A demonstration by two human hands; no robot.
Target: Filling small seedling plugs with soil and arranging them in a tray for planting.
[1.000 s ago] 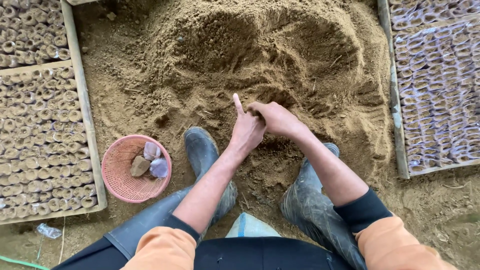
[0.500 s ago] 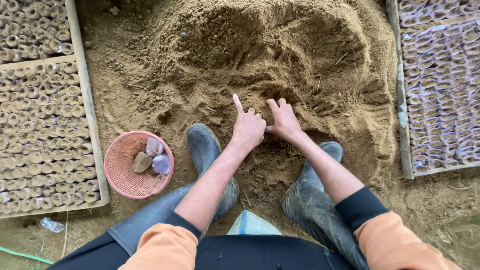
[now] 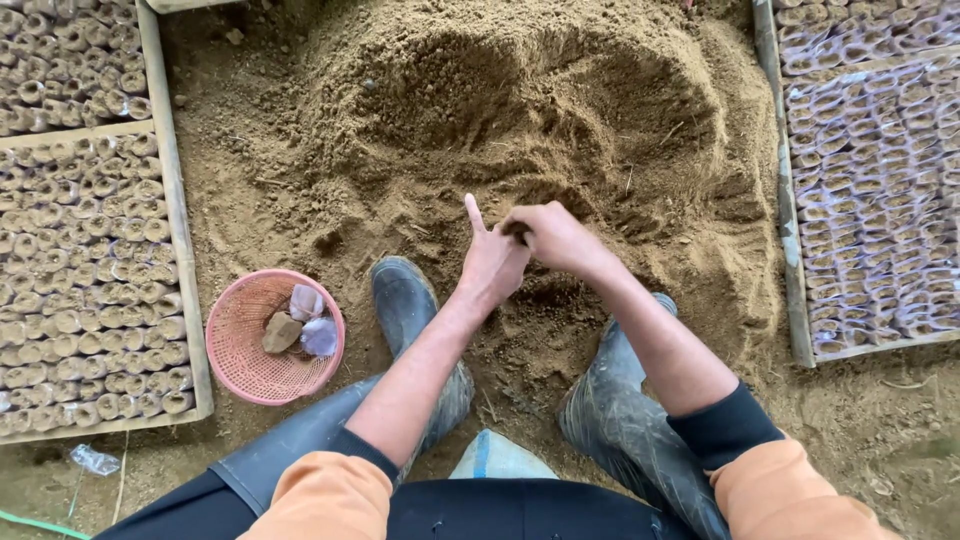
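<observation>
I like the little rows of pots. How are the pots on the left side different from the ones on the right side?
The left pots look round, open and filled with brown soil; the right pots look pale, see-through and crinkly. The left pots stand in neat packed rows; the right pots lie looser and flatter. Both sit inside wooden frames beside the soil heap.

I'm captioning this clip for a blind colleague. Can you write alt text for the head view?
Seen from above, a person's left hand and right hand meet over a mound of sandy soil, between rubber boots. A pink basket holding stones sits left; wooden trays of filled seedling bags flank both sides.
</observation>
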